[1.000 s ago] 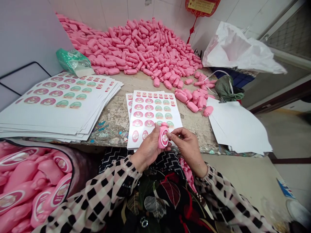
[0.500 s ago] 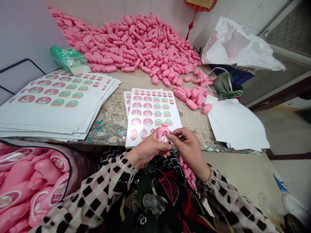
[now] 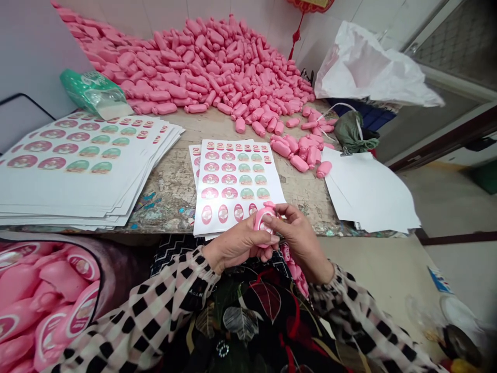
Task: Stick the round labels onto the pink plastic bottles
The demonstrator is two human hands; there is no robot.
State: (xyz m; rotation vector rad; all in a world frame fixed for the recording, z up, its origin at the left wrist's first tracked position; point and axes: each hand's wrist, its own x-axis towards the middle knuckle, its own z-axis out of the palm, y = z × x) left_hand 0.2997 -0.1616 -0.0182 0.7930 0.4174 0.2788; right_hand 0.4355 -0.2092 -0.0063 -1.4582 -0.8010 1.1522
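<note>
A small pink bottle (image 3: 261, 217) with an oval label on its front is held upright above my lap, at the table's edge. My left hand (image 3: 238, 242) is closed around its lower part, thumb across the front. From the other side my right hand (image 3: 301, 235) grips the bottle, its thumb pressed on the label and its fingers curled behind. The thumbs hide part of the label. Just beyond lies a sheet of stickers (image 3: 236, 181) with rows of pink and green labels and ovals along the bottom.
A large heap of unlabelled pink bottles (image 3: 217, 67) fills the table's back. Stacked sticker sheets (image 3: 77, 181) lie left, white sheets (image 3: 368, 191) right. A bag of labelled bottles (image 3: 50, 290) stands lower left. A green plastic packet (image 3: 91, 90) and white plastic bag (image 3: 368, 67) sit farther back.
My right thumb has moved onto the front of the label, and the right fingers now wrap behind the bottle. The bottle has turned slightly. The whole view has shifted a little.
</note>
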